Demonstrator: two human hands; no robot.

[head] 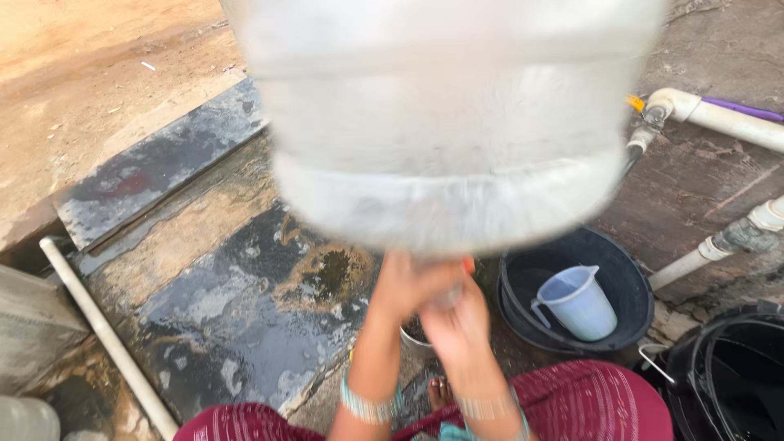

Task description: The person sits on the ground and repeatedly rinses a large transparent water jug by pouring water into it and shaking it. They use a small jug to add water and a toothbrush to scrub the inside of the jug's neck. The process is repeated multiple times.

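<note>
Both hands are up, wrapped round the neck of the big clear water jug [445, 122], which is upturned and blurred, filling the top of the view. The left hand [408, 286] and right hand [457, 322] press together on the neck. Just right sits a black tub [633, 286] holding a pale blue measuring jug [578, 304]. White pipes [719, 114] run beyond.

Clear whitish jug [445, 122], pale blue pitcher [578, 304] — black tub [633, 286], maroon striped skirt [592, 404].
</note>
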